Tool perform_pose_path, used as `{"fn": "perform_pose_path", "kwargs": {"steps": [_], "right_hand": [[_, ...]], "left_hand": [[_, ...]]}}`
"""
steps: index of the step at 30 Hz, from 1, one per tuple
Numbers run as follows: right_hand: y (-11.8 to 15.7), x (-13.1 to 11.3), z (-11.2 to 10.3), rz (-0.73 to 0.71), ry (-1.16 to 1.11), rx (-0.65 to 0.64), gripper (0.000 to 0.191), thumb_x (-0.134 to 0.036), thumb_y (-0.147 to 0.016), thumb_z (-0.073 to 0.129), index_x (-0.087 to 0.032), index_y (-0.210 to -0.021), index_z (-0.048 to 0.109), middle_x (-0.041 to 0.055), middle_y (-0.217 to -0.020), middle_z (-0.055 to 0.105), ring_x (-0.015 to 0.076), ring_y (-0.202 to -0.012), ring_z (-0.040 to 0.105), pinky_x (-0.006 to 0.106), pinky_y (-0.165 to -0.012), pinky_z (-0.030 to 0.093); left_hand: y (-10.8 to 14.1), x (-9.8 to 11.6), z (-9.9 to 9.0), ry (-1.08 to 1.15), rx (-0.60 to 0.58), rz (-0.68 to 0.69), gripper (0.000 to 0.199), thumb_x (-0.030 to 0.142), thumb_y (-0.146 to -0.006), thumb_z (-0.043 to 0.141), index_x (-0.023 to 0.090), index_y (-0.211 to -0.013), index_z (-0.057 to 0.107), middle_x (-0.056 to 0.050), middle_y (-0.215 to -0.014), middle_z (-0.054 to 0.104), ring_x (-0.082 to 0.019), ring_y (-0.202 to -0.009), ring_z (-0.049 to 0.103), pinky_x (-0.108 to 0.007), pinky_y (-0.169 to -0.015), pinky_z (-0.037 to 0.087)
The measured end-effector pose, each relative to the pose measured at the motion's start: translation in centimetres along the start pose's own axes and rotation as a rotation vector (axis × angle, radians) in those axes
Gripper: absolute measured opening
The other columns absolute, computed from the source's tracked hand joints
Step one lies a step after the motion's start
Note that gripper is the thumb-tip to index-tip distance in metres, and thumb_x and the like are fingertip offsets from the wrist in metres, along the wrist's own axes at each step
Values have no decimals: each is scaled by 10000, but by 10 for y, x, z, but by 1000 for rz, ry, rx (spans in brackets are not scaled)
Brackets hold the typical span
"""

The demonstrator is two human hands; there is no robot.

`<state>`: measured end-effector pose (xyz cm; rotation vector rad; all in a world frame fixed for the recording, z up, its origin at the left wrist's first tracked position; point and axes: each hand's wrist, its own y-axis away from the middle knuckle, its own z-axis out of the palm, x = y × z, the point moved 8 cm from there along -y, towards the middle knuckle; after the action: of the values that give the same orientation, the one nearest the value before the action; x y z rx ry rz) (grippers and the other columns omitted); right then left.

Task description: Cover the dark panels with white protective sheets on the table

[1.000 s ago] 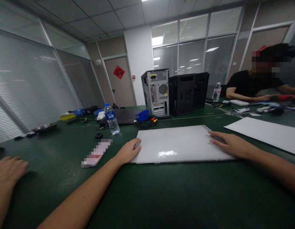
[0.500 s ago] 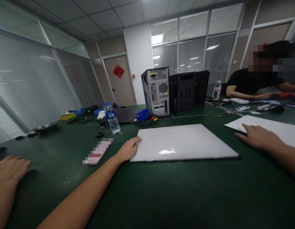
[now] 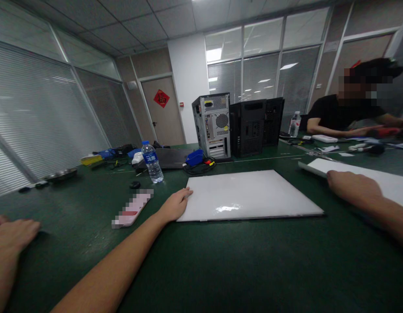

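My left hand (image 3: 175, 204) grips the left edge of a flat white panel (image 3: 240, 191), fingertips on its glossy top. The panel lies on the green table and has a thin dark edge. To the right, my right hand (image 3: 354, 187) is closed on the near edge of a white sheet (image 3: 393, 178). The sheet's left end curls up a little from the table. My right fingertips are partly hidden from me. Between panel and sheet is a gap of tabletop.
Another person's hand (image 3: 15, 234) rests at the far left. A pink phone (image 3: 132, 211) and a water bottle (image 3: 152, 163) stand left of the panel. Behind it are computer cases (image 3: 217, 126) and a blue box (image 3: 194, 157). A person (image 3: 331, 115) works at the far right.
My right hand has closed from outstretched fingers onto the sheet. The sheet has shifted slightly left and its left end has risen. My left hand stays on the panel.
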<state>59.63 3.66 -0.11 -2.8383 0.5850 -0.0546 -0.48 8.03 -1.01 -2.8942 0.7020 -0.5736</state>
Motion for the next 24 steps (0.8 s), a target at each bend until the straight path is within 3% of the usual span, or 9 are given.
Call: {"fn": "perform_pose_path", "kwargs": {"steps": [3, 6, 8, 11, 13, 16, 20, 24], "right_hand": [[12, -32, -18, -78, 22, 22, 508, -532, -911, 343, -176, -1038, 683, 209, -1043, 683, 379, -861, 639, 477, -708, 465], [29, -70, -36, -255, -153, 39, 588, -633, -943, 271, -261, -1156, 674, 97, -1151, 692, 305, -981, 641, 407, -824, 479], [36, -81, -41, -302, -260, 50, 652, -682, -944, 228, -275, -1196, 671, 72, -1233, 670, 297, -1069, 623, 402, -894, 470], [35, -72, -26, -211, -151, 8, 708, -723, -911, 274, -229, -1260, 641, 127, -1284, 636, 370, -1129, 587, 509, -923, 448], [31, -61, -8, -164, -74, -63, 731, -731, -887, 317, -174, -1206, 666, 182, -1201, 659, 413, -1069, 600, 573, -883, 446], [28, -59, 8, -188, -103, -121, 729, -741, -883, 317, -174, -1142, 695, 178, -1149, 680, 388, -1010, 629, 556, -867, 467], [25, -68, 1, -268, -194, -88, 711, -700, -936, 227, -241, -1318, 612, 83, -1341, 610, 285, -1157, 592, 412, -979, 458], [23, -62, -4, -239, -46, -14, 738, -704, -904, 309, -182, -1336, 604, 166, -1284, 627, 382, -1130, 586, 543, -945, 439]], "left_hand": [[0, 0, 1, -10, 4, 17, 515, 291, -948, 360, 104, -1373, 583, -135, -1507, 487, -253, -1406, 434, -393, -1194, 280], [1, 2, 0, -11, 14, 33, 540, 396, -970, 361, 106, -1362, 592, -144, -1492, 504, -266, -1393, 451, -405, -1185, 295], [1, 3, 0, -16, 10, 33, 545, 411, -961, 388, 104, -1362, 592, -150, -1491, 505, -269, -1389, 455, -404, -1183, 297], [1, 3, -1, -21, 8, 28, 542, 400, -946, 415, 108, -1371, 583, -153, -1497, 497, -270, -1385, 459, -406, -1182, 298], [2, 3, -2, -19, 8, 24, 541, 400, -944, 418, 115, -1374, 581, -150, -1498, 496, -268, -1383, 463, -406, -1180, 301], [1, 2, -1, -16, 3, 17, 541, 400, -943, 417, 119, -1375, 580, -146, -1503, 491, -265, -1388, 457, -408, -1181, 298], [0, 1, 0, -16, -1, 15, 543, 394, -942, 418, 118, -1381, 575, -143, -1509, 484, -264, -1398, 443, -406, -1186, 289], [0, 1, 1, -21, -2, 20, 539, 392, -941, 418, 124, -1382, 577, -134, -1513, 480, -270, -1403, 437, -411, -1187, 288]]}}
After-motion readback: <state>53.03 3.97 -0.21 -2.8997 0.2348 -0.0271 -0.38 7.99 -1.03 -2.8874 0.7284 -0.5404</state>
